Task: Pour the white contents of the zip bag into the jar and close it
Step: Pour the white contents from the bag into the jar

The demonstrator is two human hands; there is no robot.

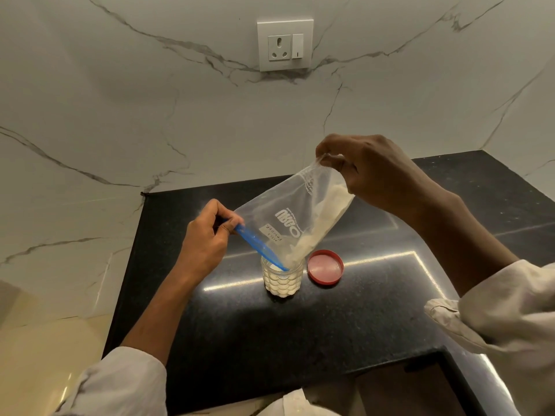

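Head view: left hand (207, 235) and right hand (365, 172) each pinch the tilted zip bag (288, 217), mouth over the open jar (282, 276); red lid (325, 267) just beside the jar.

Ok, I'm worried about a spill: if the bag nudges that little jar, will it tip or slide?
The jar looks narrow and taller than wide, so it could tip. The white powder filling most of it probably steadies it. On the glossy black counter it may slide, and neither hand holds it.

black speckled countertop (300, 340) — lower centre | white veined marble wall (120, 100) — upper frame | white socket-and-switch plate (285, 43) — top centre, on wall
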